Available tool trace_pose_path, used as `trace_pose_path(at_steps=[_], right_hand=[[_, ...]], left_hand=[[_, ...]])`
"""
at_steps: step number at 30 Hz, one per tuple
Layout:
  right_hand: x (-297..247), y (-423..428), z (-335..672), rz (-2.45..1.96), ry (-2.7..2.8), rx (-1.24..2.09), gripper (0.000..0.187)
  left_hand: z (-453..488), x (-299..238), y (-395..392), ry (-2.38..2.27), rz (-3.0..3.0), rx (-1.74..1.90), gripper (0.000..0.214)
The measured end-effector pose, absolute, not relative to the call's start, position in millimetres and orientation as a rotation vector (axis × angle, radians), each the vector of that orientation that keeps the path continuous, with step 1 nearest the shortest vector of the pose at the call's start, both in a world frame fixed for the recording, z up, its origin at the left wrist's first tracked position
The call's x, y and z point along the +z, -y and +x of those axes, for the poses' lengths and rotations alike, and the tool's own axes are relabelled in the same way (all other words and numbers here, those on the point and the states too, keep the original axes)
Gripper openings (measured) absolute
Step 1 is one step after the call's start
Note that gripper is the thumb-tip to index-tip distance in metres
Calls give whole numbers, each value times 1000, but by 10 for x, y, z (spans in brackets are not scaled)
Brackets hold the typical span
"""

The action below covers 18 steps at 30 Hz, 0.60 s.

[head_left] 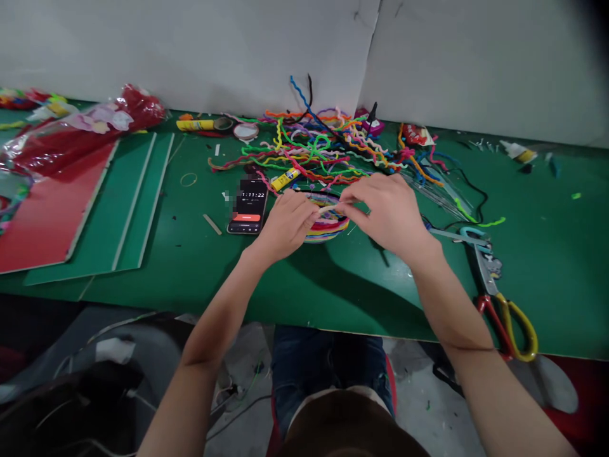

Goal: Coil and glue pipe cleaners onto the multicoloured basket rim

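My left hand [294, 222] and my right hand [383, 209] meet over the middle of the green table. Between their pinched fingertips runs a short pale strip [327, 209], perhaps a pipe cleaner; its exact kind is hard to make out. Below it sits a round, basket-like piece [323, 236] of multicoloured pipe cleaners in bands of red, yellow, blue and purple. My hands cover part of its rim. Close to my left hand lies a phone [248, 206] with a timer on its screen.
Loose pipe cleaners [314, 149] heap up along the back. A yellow glue stick [285, 179] lies before them. Scissors [495, 298] with red and yellow handles rest at the right front edge. Red and green boards [61, 216] and a plastic-wrapped bundle [95, 133] occupy the left.
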State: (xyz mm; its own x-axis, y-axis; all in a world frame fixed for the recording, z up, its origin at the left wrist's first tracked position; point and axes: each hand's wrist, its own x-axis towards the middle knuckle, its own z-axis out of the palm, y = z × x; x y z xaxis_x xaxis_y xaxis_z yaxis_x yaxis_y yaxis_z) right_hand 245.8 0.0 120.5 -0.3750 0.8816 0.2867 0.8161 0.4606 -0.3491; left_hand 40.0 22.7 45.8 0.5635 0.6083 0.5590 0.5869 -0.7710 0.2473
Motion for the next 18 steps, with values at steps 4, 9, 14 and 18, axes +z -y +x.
trace_pose_path(at_steps=[4, 9, 14, 18], right_hand=[[1110, 229, 2548, -1401, 2107, -63, 18], [723, 777, 2942, -1303, 2205, 265, 38], [242, 1040, 3489, -1966, 1577, 3, 44], [72, 860, 3781, -2147, 1450, 21, 50]], left_hand=[[420, 476, -227, -1062, 2703, 1062, 26], [417, 450, -231, -1141, 2619, 1144, 22], [388, 414, -241, -1160, 2544, 1181, 21], [377, 416, -251, -1146, 2534, 1181, 20]])
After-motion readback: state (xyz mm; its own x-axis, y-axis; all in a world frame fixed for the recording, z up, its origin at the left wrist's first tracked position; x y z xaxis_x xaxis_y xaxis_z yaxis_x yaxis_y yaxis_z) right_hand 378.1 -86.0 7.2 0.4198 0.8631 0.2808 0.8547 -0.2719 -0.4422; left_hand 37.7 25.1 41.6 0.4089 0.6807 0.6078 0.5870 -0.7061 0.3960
